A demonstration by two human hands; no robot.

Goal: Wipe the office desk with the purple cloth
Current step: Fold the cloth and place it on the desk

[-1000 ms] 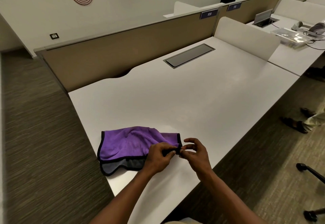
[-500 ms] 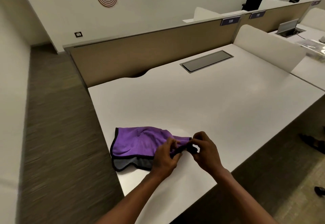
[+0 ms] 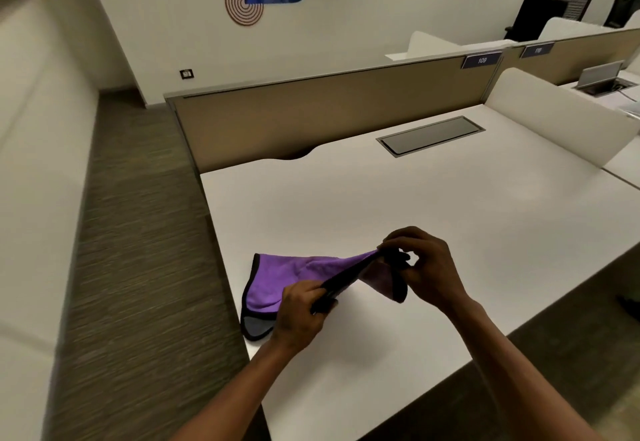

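Two hands, the left hand (image 3: 300,312) and the right hand (image 3: 427,267), both on one purple cloth (image 3: 277,278) between them; one white desk (image 3: 450,233) beneath the hands; one closed cable hatch (image 3: 430,136) beyond the right hand; two number plates, 109 (image 3: 481,60) and another (image 3: 537,50), farther behind it

Cloth (image 3: 277,278) on desk (image 3: 433,219) near left edge, partition (image 3: 329,111) behind, cable hatch (image 3: 429,136) rear right
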